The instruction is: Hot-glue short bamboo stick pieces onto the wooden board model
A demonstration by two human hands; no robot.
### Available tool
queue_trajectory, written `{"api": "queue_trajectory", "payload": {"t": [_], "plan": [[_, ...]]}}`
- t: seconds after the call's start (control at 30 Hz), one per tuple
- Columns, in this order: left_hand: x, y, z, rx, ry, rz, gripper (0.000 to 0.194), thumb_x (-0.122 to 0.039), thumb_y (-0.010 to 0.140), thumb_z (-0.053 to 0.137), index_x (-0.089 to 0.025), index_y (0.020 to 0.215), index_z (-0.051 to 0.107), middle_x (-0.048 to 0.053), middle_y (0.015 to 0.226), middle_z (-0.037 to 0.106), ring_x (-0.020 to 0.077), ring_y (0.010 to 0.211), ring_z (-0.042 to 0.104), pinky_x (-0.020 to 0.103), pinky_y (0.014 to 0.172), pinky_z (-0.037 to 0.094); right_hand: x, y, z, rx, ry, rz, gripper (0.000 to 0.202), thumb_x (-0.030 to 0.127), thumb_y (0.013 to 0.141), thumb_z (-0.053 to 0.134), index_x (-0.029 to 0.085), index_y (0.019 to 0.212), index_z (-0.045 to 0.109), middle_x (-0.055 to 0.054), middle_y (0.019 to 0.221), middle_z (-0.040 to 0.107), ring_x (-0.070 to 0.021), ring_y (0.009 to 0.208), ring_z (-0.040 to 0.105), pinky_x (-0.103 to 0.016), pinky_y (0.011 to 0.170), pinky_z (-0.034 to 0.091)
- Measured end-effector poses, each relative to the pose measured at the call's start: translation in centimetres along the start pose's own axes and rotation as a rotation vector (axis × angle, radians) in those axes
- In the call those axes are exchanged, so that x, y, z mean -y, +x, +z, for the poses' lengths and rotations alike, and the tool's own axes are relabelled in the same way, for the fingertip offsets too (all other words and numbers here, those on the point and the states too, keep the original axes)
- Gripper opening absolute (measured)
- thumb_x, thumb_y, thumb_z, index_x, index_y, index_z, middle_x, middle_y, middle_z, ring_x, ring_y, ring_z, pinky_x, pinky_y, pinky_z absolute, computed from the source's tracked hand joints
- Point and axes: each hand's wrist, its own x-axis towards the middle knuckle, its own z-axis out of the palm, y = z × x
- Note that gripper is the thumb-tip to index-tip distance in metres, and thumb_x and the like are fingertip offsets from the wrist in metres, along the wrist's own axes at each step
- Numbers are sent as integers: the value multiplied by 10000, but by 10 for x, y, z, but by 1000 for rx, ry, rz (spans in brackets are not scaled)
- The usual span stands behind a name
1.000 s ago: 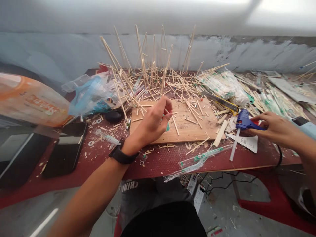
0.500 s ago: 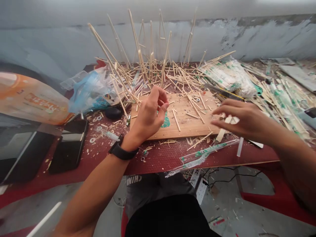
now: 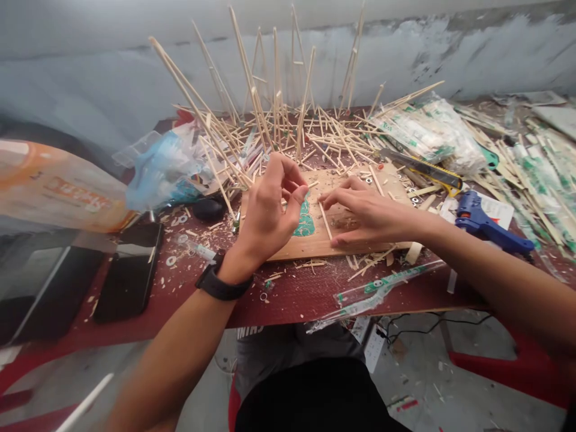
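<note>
My left hand (image 3: 278,211) is raised over the left part of a wooden board (image 3: 297,248), thumb and forefinger pinched together. A short bit of stick (image 3: 314,185) shows by its fingertips; I cannot tell whether they grip it. Below those fingers the board carries a green printed patch (image 3: 305,227). My right hand (image 3: 364,213) is low over the board, thumb and forefinger apart. A thin wooden stick (image 3: 324,221) lies along the gap between them, its ends close to the two fingertips. More loose sticks lie on the board, partly covered by this hand.
A blue glue gun (image 3: 488,225) and a yellow-black utility knife (image 3: 425,170) lie to the right. Behind the board rise tall stick frames (image 3: 274,78) amid heaped sticks. Plastic wrappers (image 3: 382,287) lie at the front edge; a phone (image 3: 129,273) and an orange-white bag (image 3: 67,186) are left.
My right hand has moved left from the board's right end to the loose stick near its middle, uncovering the glue gun. My left hand keeps its pinch in nearly the same place.
</note>
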Motion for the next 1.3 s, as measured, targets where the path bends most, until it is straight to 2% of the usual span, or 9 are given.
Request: {"api": "queue_trajectory", "payload": {"t": [0.13,0.27,0.33,0.43,0.63,0.87,1.07,1.3], "plan": [[2,0,2,16,-36,22,209,-87,963,619,-249,998,491,-5,919,646,142,773,672,310,665,584,-8,-4,2,-99,22,-24,517,479,840,822,207,1211,586,-155,1290,673,-357,1264,549,-524,1057,495],[4,0,3,48,-76,13,207,-71,946,624,-236,983,505,-22,868,648,128,726,671,307,666,578,-28,-13,-4,-336,-15,-185,617,612,835,864,245,1167,496,-144,1317,678,-338,1240,625,-518,1028,526],[3,-1,4,62,-82,12,203,-64,942,620,-232,971,509,-25,851,649,123,714,670,301,666,574,-35,-17,-6,-440,-68,-276,657,625,821,889,265,1166,461,-138,1348,677,-323,1221,651,-509,1004,539],[3,-1,6,88,-64,0,198,-73,937,624,-232,963,508,-24,841,649,122,712,664,295,660,569,-36,-19,-5,-516,-115,-378,666,619,824,899,287,1169,436,-123,1369,676,-304,1196,670,-501,977,549],[0,-4,11,146,-48,4,189,-84,948,607,-236,973,496,-20,853,647,119,712,634,292,658,554,-25,-19,5,-519,-128,-407,592,596,876,851,294,1170,434,-111,1408,664,-298,1200,666,-505,946,550],[-4,-6,15,188,-39,15,190,-76,957,598,-232,984,494,-14,872,637,122,728,630,289,657,549,-27,-19,13,-540,-94,-443,516,542,918,824,277,1159,453,-130,1387,663,-309,1209,647,-514,961,547],[-4,-7,16,201,-40,14,194,-73,950,608,-232,989,505,-16,874,638,126,740,633,286,655,543,-25,-17,14,-541,-120,-458,477,503,942,798,268,1153,441,-148,1364,654,-308,1196,639,-511,944,565],[-5,-8,17,217,-66,0,200,-66,954,612,-232,1003,512,-13,894,630,130,766,624,295,676,542,-26,-16,14,-538,-124,-463,463,537,954,783,265,1150,464,-137,1343,658,-307,1194,630,-513,967,554]]}}
